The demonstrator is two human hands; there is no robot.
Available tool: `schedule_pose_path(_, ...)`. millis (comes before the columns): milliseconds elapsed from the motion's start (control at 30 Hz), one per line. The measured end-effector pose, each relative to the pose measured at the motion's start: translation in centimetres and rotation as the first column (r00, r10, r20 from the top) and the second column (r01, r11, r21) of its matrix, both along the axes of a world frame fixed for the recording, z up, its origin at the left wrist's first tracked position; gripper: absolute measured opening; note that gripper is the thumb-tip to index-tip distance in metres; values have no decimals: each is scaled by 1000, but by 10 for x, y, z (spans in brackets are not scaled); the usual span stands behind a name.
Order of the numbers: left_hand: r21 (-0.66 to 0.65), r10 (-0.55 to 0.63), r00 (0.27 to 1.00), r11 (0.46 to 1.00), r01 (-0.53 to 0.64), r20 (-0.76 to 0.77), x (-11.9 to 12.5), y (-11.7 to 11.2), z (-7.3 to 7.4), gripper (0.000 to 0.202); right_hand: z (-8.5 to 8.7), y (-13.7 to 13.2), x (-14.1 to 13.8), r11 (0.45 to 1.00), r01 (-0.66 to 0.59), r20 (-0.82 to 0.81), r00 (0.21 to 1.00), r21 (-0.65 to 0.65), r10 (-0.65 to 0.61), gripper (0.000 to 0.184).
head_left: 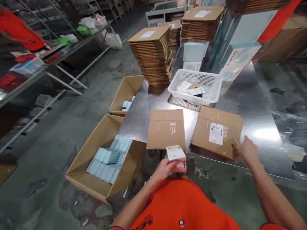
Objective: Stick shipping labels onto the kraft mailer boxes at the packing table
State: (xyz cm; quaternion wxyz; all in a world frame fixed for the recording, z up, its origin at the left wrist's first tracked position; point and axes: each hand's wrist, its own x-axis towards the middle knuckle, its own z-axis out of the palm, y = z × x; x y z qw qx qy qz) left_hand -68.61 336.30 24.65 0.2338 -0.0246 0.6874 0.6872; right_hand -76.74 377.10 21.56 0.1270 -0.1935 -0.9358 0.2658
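My left hand [164, 171] is closed around a small pink and white printed block [177, 156] with barcodes, just off the table's front edge; whether it is a little box or a stack of labels, I cannot tell. My right hand [247, 149] pinches the right edge of a flat brown cardboard box [203, 134], whose corner is bent and blurred there. A white shipping label [216, 133] lies on that box. To its left rests another flat cardboard box [165, 129] with white printing, overhanging the front edge slightly.
The metal table [254, 111] carries a white plastic basket [195, 80] with cards, a pen [190, 103], a tall stack of flat cardboard boxes [151, 54] and pale blue boxes [240, 60]. At left, an open carton [83, 179] holds small light-blue boxes. A person [21, 30] stands far left.
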Motion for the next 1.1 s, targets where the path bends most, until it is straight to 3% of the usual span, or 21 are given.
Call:
schedule_pose_path(67, -49, -57, 995, 997, 53, -78, 5, 3, 5, 35, 11, -43, -12, 980, -199, -46, 979, -18, 198, 86)
schedule_pose_path(100, -78, -87, 988, 994, 78, -124, 7, 4, 8, 35, 18, -73, -19, 926, -361, -55, 933, -109, 357, 88)
schedule_pose_path(133, -113, -121, 977, 988, 102, -173, 9, 4, 9, 34, 26, -104, -26, 816, -509, -49, 855, -273, 517, 86)
schedule_pose_path(167, -155, -157, 963, 980, 125, -218, 12, 3, 9, 33, 34, -134, -32, 658, -613, -34, 742, -436, 669, 83)
schedule_pose_path(233, -244, -208, 938, 960, 140, -278, 19, -3, 7, 31, 45, -186, -40, 333, -644, -13, 471, -689, 882, 76)
schedule_pose_path(267, -280, -217, 933, 950, 135, -287, 23, -8, 4, 31, 47, -206, -43, 220, -596, 0, 347, -772, 938, 72)
schedule_pose_path(300, -305, -212, 937, 944, 123, -278, 28, -13, 0, 30, 47, -221, -44, 159, -537, 17, 260, -828, 965, 67)
schedule_pose_path(333, -313, -193, 948, 943, 108, -252, 33, -19, -4, 30, 45, -232, -45, 144, -484, 37, 224, -863, 974, 62)
schedule_pose_path(400, -240, -98, 984, 969, 59, -150, 41, -33, -13, 31, 38, -247, -44, 189, -431, 72, 273, -882, 959, 55)
schedule_pose_path(467, -62, 60, 998, 996, -61, -17, 43, -44, -20, 63, 31, -258, -39, 243, -435, 71, 375, -867, 924, 53)
schedule_pose_path(533, 114, 241, 969, 962, -246, 59, 38, -51, -22, 93, 27, -269, -31, 269, -466, 57, 419, -843, 906, 53)
schedule_pose_path(567, 160, 333, 941, 927, -339, 65, 31, -53, -22, 95, 26, -275, -26, 278, -488, 58, 419, -827, 906, 52)
schedule_pose_path(633, 142, 490, 870, 859, -491, 45, 14, -52, -22, 72, 25, -284, -15, 303, -549, 67, 408, -779, 911, 50)
schedule_pose_path(700, 38, 582, 813, 812, -583, 33, -4, -48, -25, 40, 23, -290, -7, 344, -632, 63, 423, -695, 904, 44)
schedule_pose_path(767, -81, 605, 796, 794, -602, 24, -17, -45, -33, 29, 17, -293, -5, 398, -713, 51, 455, -578, 889, 37)
schedule_pose_path(867, -164, 582, 811, 807, -568, 57, -24, -46, -58, 35, 4, -296, -22, 456, -784, 76, 471, -422, 879, 27)
schedule_pose_path(967, -118, 548, 821, 836, -536, 159, -17, -51, -87, 33, -10, -305, -63, 559, -782, 90, 558, -274, 825, 26)
schedule_pose_path(1033, -63, 514, 826, 855, -515, 232, -4, -56, -103, 33, -14, -313, -95, 657, -748, 93, 650, -96, 754, 28)
schedule_pose_path(1100, -63, 486, 823, 869, -490, 294, 15, -62, -114, 36, -15, -318, -121, 689, -716, 134, 698, 116, 703, 33)
